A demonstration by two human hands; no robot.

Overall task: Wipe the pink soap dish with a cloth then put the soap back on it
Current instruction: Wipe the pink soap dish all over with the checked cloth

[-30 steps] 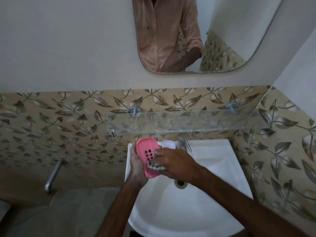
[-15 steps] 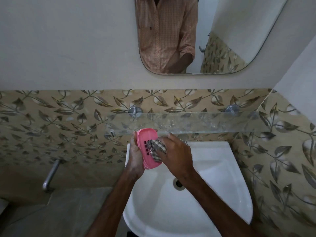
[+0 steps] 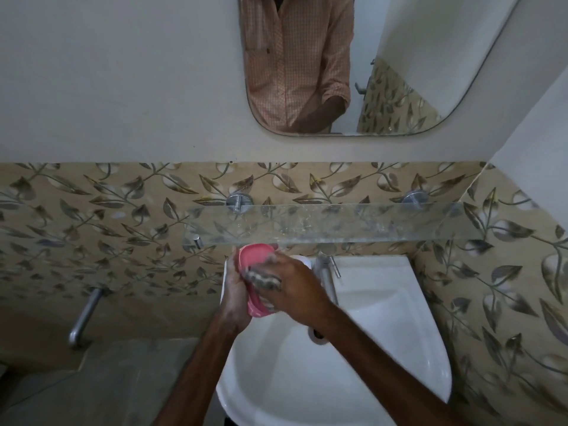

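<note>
Pink soap dish (image 3: 254,256), held on edge above the sink's (image 3: 368,265) back-left corner, presumably so that drips fell into the basin. Your left hand (image 3: 235,292) gripped it from behind, fingers curled round its rim, bracing it against the wipe. Your right hand (image 3: 296,290) clenched the bunched cloth (image 3: 265,279) against its inner face. A white shape (image 3: 300,259), probably the soap, lay at the sink's back edge.

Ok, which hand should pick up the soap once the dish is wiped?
Probably the right hand: it holds only the cloth, beside the white soap, while the left hand grips the pink soap dish.
</note>
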